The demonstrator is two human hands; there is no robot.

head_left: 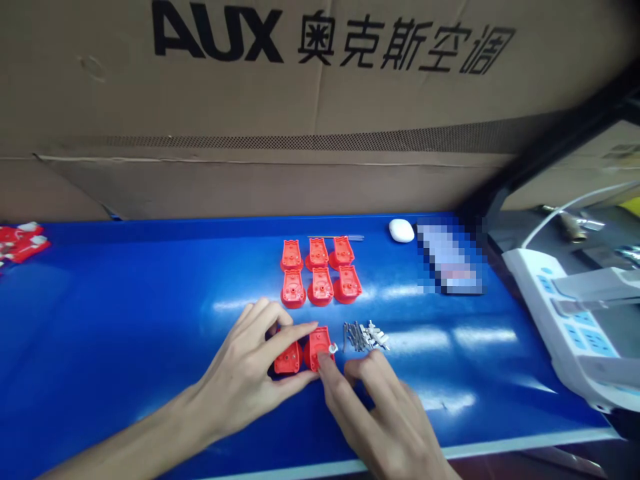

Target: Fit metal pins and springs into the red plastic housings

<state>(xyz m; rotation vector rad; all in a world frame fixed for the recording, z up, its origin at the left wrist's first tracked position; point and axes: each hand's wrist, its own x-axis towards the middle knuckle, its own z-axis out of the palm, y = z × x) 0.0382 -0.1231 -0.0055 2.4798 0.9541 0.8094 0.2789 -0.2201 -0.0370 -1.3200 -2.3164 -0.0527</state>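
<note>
My left hand [255,353] reaches in from the left, thumb and index finger closed around the front and back edges of a red plastic housing [318,340]. A second red housing [287,361] stands just left of it, under the same hand and partly hidden by its fingers. My right hand [375,407] is at the right-hand housing, its fingers bent and one fingertip on the near end. Beside that fingertip, at the housing's right edge, is a small white plastic part [333,348]; the exact grip on it is partly hidden.
Several red housings [320,287] stand in two rows behind my hands. Grey screws [355,337] and white plastic pieces [376,335] lie to the right. Further back are a white rounded case [401,231] and a blurred-out flat object [450,260]. A white power strip [575,327] borders the blue table.
</note>
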